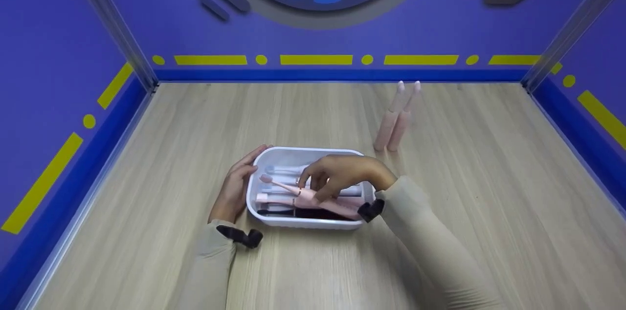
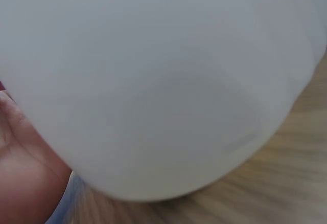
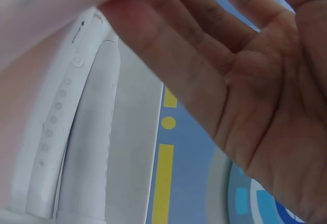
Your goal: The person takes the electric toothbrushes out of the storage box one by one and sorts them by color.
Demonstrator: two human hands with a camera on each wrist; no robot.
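Pink toothbrush (image 1: 305, 196) lengthwise in tray (image 1: 293, 153), head left, right hand (image 1: 337, 175) fingers pinching it

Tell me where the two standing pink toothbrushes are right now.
In the head view, the two pink toothbrushes stand side by side on the wooden table, behind and right of the white tray.

No readable text, labels, brands or numbers; white toothbrush handle (image 3: 61, 127) bears only tiny unreadable button marks.
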